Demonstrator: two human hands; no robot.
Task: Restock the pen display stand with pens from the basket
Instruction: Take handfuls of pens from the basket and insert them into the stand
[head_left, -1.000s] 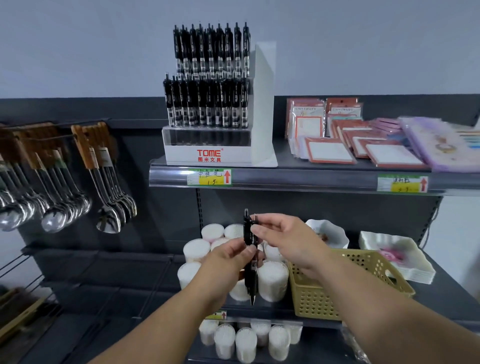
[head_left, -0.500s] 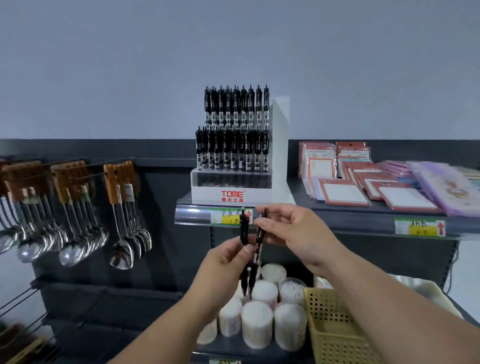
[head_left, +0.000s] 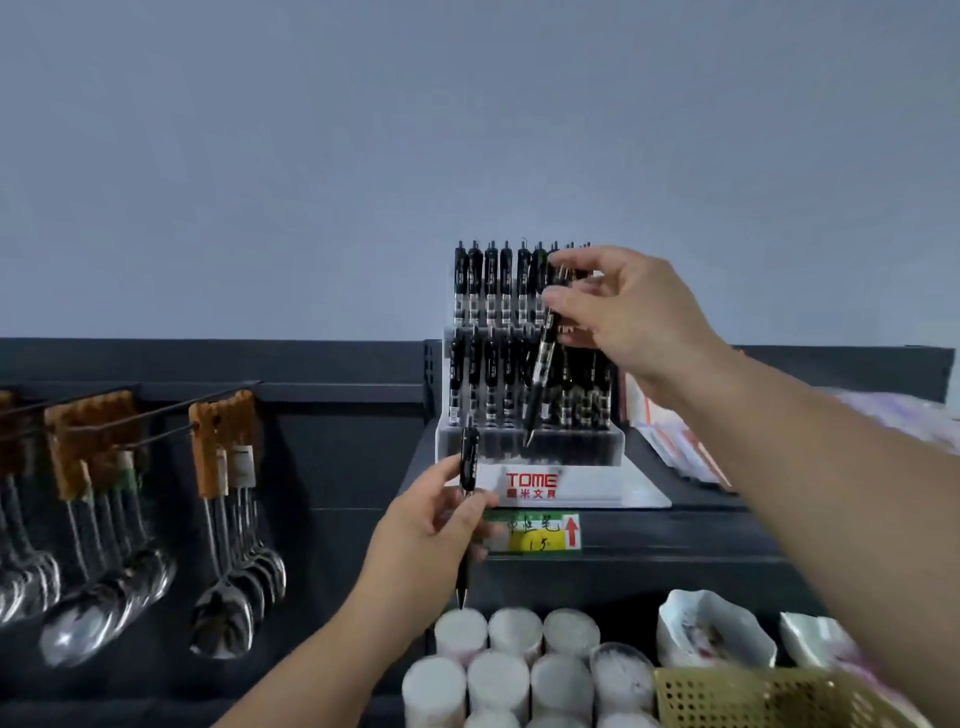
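Pen display stand (head_left: 592, 483) sat on the top shelf (head_left: 701, 530), far side, pretty much dead ahead, both back rows packed with upright black pens (head_left: 491, 291). So which of the hands was closer to it? (stockroom_sam)

Right hand (head_left: 628, 312), easy. It was up in front of the stand's right half, level with the higher row, thumb and fingertips pinching one pen (head_left: 540, 374) near its clicker end. That pen wasn't plumb. Its long axis leaned, top to the right, tip down and left, hanging just over the clear front tier (head_left: 566, 449), which looked unfilled to me. (aisle9)

And the other one? (stockroom_sam)

Left hand (head_left: 421, 535) was lower, nearer and further left, in front of the stand's left corner. Fingers and thumb gripped a second pen (head_left: 469, 460) round the middle, held close to upright, tip down. It looked clear of the stand, not touching it. (aisle9)

What did the next move need, you reckon? (stockroom_sam)

My guess: swing the tilted pen upright so it lines up with the slots, then lower it tip first. Couldn't tell which hole was free, too blurry. Basket (head_left: 769, 696) was way down at the near right, contents out of sight. (aisle9)
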